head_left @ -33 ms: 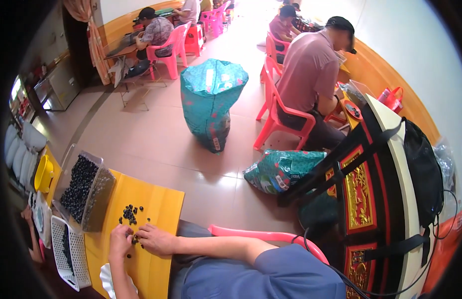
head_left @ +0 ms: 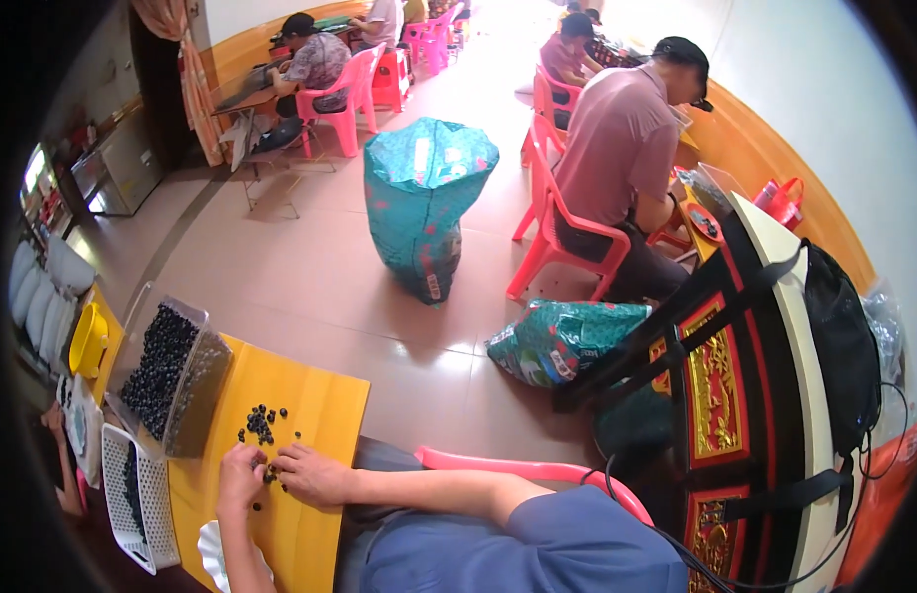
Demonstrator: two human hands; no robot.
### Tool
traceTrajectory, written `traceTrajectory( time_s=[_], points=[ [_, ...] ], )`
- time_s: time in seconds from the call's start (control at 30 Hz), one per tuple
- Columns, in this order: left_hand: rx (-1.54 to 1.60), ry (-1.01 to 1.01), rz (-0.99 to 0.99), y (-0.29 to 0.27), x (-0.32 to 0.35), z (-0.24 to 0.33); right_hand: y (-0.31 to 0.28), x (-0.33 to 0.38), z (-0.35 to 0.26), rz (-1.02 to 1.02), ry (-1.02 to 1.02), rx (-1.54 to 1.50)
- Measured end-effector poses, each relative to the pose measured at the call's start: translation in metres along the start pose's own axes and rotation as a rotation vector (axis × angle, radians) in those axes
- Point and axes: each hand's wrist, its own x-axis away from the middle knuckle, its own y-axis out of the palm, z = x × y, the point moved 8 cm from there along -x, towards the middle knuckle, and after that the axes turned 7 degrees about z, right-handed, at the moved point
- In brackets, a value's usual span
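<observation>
On the yellow wooden table, my left hand (head_left: 242, 476) is closed in a pinch; what sits between its fingertips is too small to make out. Close beside it, my right hand (head_left: 310, 475) has its fingers bent and drawn together over several small dark pieces (head_left: 271, 475), and its grip is partly hidden. Just beyond both hands lies a loose pile of small, round, black bead-like pieces (head_left: 260, 425). One single dark piece (head_left: 257, 507) rests near my left wrist. A white scalloped dish (head_left: 210, 555) is partly covered by my left forearm.
A clear plastic bin (head_left: 204, 381) full of black pieces stands at the table's left, beside a white perforated basket (head_left: 160, 514) and a yellow bowl (head_left: 88, 341). Green sacks (head_left: 427, 208) stand on the floor ahead. People sit working on pink chairs (head_left: 577, 232); carved black-and-red furniture (head_left: 713, 390) is at right.
The whole view has shifted very slightly. Both hands and the dark pieces look the same.
</observation>
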Motion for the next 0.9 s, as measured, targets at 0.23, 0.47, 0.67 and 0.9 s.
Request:
traceTrajectory(
  time_s=[0.23, 0.47, 0.67, 0.9],
  points=[
    [0.035, 0.015, 0.000, 0.001, -0.004, 0.000, 0.002, -0.001, 0.004, -0.003, 0.025, 0.033],
    [0.040, 0.030, 0.027, 0.000, -0.002, -0.002, 0.006, 0.000, 0.004, -0.036, 0.019, -0.039],
    [-0.015, -0.004, 0.027, -0.009, 0.008, -0.004, 0.007, 0.001, 0.001, -0.022, -0.032, -0.069],
    [0.100, -0.077, 0.221, -0.057, 0.021, 0.008, -0.018, -0.016, 0.000, -0.060, 0.028, -0.075]
  ],
)
